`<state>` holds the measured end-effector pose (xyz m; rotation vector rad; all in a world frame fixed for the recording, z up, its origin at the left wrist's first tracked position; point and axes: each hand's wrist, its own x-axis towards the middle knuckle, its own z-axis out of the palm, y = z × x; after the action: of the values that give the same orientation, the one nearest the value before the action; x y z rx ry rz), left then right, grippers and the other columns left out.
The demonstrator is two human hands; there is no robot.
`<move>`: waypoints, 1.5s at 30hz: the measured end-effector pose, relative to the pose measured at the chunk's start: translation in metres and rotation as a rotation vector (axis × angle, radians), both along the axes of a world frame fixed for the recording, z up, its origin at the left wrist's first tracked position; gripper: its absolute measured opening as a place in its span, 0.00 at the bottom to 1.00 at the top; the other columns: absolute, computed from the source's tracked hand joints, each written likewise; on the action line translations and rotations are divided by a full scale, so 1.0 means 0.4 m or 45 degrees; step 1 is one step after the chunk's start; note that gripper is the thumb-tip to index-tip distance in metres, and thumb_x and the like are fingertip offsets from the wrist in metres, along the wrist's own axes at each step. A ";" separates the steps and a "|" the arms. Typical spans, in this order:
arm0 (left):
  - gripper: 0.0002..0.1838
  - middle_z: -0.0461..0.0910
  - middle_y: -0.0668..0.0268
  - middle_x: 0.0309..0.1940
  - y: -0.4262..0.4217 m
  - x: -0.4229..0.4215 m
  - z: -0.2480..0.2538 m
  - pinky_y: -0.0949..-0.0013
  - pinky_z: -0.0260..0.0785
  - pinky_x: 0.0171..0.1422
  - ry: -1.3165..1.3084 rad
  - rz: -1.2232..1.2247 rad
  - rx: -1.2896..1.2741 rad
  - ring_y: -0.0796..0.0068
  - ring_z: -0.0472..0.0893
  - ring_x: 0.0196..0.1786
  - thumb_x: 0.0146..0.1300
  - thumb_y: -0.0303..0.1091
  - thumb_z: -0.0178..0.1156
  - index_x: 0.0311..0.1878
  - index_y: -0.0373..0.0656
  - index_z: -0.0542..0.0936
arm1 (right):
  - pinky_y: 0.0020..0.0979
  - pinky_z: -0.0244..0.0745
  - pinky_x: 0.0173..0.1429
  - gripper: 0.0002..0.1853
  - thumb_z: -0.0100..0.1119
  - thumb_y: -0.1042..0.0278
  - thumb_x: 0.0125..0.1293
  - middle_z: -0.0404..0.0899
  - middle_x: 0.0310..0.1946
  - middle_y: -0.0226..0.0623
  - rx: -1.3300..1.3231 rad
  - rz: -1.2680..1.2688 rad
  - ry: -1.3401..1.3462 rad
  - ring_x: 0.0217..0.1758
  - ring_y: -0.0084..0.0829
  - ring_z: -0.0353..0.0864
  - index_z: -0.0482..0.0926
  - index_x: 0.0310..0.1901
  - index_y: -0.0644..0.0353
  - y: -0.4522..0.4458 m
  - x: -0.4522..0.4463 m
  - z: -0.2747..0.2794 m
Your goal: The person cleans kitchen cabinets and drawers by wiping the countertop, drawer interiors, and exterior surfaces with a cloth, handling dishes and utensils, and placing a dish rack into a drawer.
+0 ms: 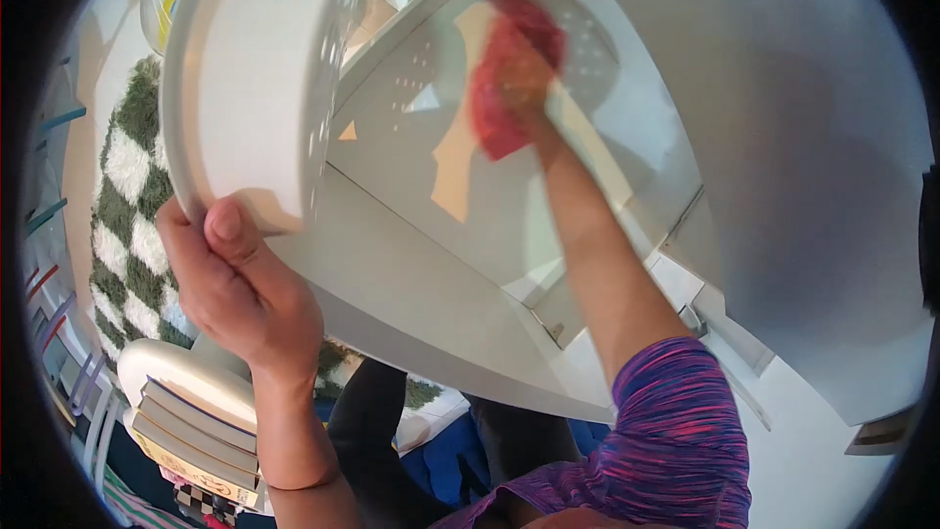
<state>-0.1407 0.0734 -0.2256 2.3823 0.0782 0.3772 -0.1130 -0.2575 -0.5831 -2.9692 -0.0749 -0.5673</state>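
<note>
My left hand grips the lower edge of a white curved panel, with the thumb on its face and the fingers wrapped behind. Inside a pale grey compartment, my right hand holds a red cloth against or close to the inner surface. The cloth and the hand are smeared by motion, and the cloth hides part of the fingers. Groups of small light spots and patches of light lie on the surface on both sides of the cloth.
A green and white checkered rug lies at the left. Below it, several books rest by a white rounded seat. A large grey panel stands at the right. A clear and yellow bag is at the upper left.
</note>
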 end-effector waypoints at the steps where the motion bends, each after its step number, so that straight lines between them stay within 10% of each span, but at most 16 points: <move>1: 0.17 0.66 0.65 0.21 -0.005 0.003 0.000 0.74 0.59 0.31 -0.004 -0.002 0.005 0.75 0.65 0.25 0.69 0.42 0.39 0.32 0.38 0.67 | 0.39 0.67 0.54 0.26 0.43 0.58 0.62 0.71 0.51 0.41 0.017 -0.035 0.113 0.51 0.41 0.71 0.59 0.61 0.57 -0.106 -0.026 -0.008; 2: 0.17 0.66 0.67 0.21 -0.009 0.004 0.000 0.75 0.59 0.31 -0.044 0.006 -0.012 0.76 0.64 0.25 0.69 0.42 0.38 0.32 0.37 0.67 | 0.41 0.63 0.57 0.28 0.46 0.57 0.61 0.69 0.52 0.45 -0.448 -0.229 -0.130 0.53 0.45 0.68 0.58 0.62 0.55 -0.171 -0.006 0.088; 3: 0.17 0.65 0.68 0.21 -0.010 0.005 -0.001 0.75 0.58 0.31 -0.080 0.019 -0.029 0.78 0.64 0.25 0.69 0.42 0.38 0.32 0.37 0.67 | 0.40 0.58 0.61 0.30 0.45 0.51 0.61 0.61 0.58 0.47 -0.058 -0.377 0.390 0.59 0.47 0.61 0.55 0.63 0.54 -0.255 -0.018 0.142; 12: 0.13 0.69 0.59 0.18 -0.001 0.004 -0.001 0.71 0.63 0.27 -0.011 -0.057 -0.032 0.67 0.71 0.21 0.67 0.38 0.43 0.33 0.37 0.69 | 0.54 0.31 0.67 0.40 0.36 0.39 0.60 0.42 0.66 0.51 0.096 -1.406 0.742 0.69 0.52 0.37 0.44 0.66 0.59 -0.054 -0.542 0.182; 16: 0.14 0.70 0.58 0.18 0.006 0.010 -0.017 0.67 0.63 0.28 -0.018 -0.083 0.035 0.63 0.71 0.21 0.67 0.39 0.41 0.34 0.38 0.68 | 0.52 0.32 0.68 0.35 0.48 0.56 0.55 0.47 0.64 0.54 0.417 -0.715 0.787 0.68 0.55 0.40 0.52 0.64 0.61 0.249 -0.544 0.216; 17: 0.10 0.72 0.56 0.19 0.006 0.013 -0.012 0.61 0.63 0.27 0.005 -0.085 0.056 0.54 0.72 0.23 0.64 0.36 0.46 0.35 0.38 0.70 | 0.53 0.38 0.66 0.32 0.55 0.67 0.47 0.63 0.54 0.55 0.420 -0.397 0.557 0.63 0.57 0.52 0.62 0.57 0.62 0.306 -0.490 0.253; 23: 0.11 0.73 0.56 0.19 0.010 0.012 -0.019 0.58 0.63 0.28 0.054 -0.128 0.127 0.54 0.74 0.24 0.65 0.38 0.45 0.36 0.40 0.70 | 0.50 0.54 0.61 0.26 0.52 0.72 0.52 0.61 0.59 0.41 0.385 0.555 0.897 0.63 0.43 0.57 0.68 0.56 0.51 0.347 -0.475 0.333; 29: 0.12 0.73 0.52 0.20 -0.039 -0.003 0.047 0.54 0.62 0.30 0.396 -0.171 -0.103 0.49 0.73 0.26 0.66 0.41 0.42 0.36 0.41 0.68 | 0.35 0.68 0.53 0.24 0.50 0.69 0.57 0.74 0.47 0.45 0.693 -0.243 1.705 0.49 0.44 0.74 0.65 0.58 0.52 0.167 -0.761 0.534; 33: 0.13 0.71 0.49 0.22 -0.179 -0.046 0.003 0.56 0.62 0.33 0.567 -0.113 -0.614 0.51 0.73 0.27 0.67 0.41 0.39 0.34 0.41 0.66 | 0.31 0.69 0.51 0.24 0.49 0.70 0.59 0.73 0.48 0.48 0.914 -0.503 1.312 0.50 0.40 0.75 0.64 0.59 0.54 0.131 -0.795 0.735; 37: 0.13 0.69 0.65 0.30 -0.322 -0.054 -0.160 0.68 0.61 0.39 1.088 0.397 -1.529 0.73 0.67 0.34 0.65 0.40 0.41 0.34 0.40 0.68 | 0.31 0.69 0.52 0.24 0.45 0.75 0.59 0.71 0.51 0.47 1.471 -0.496 0.913 0.52 0.41 0.73 0.62 0.60 0.56 0.224 -0.808 0.910; 39: 0.12 0.69 0.67 0.31 -0.381 -0.053 -0.248 0.68 0.61 0.40 1.115 0.538 -1.716 0.74 0.67 0.35 0.64 0.40 0.41 0.35 0.42 0.68 | 0.37 0.61 0.60 0.24 0.43 0.78 0.57 0.67 0.54 0.48 0.904 -0.384 1.001 0.56 0.46 0.66 0.61 0.58 0.64 0.268 -0.901 0.876; 43: 0.11 0.68 0.68 0.33 -0.494 -0.107 -0.554 0.67 0.60 0.42 0.947 0.576 -2.041 0.76 0.67 0.38 0.63 0.40 0.39 0.41 0.46 0.67 | 0.40 0.63 0.57 0.26 0.43 0.80 0.53 0.69 0.49 0.47 0.831 -0.594 0.831 0.52 0.47 0.68 0.64 0.57 0.58 0.338 -0.875 0.905; 45: 0.14 0.68 0.64 0.41 -0.512 -0.098 -0.476 0.58 0.58 0.50 1.091 0.633 -1.994 0.69 0.67 0.44 0.63 0.41 0.39 0.46 0.44 0.65 | 0.41 0.65 0.54 0.27 0.43 0.79 0.52 0.71 0.46 0.47 0.808 -0.561 0.824 0.49 0.48 0.69 0.65 0.57 0.57 0.334 -0.885 0.901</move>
<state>-0.1797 -0.1315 -0.4159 0.7754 0.9597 -0.4240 -0.4669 -0.1238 -0.2226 -2.3779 0.6855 0.3161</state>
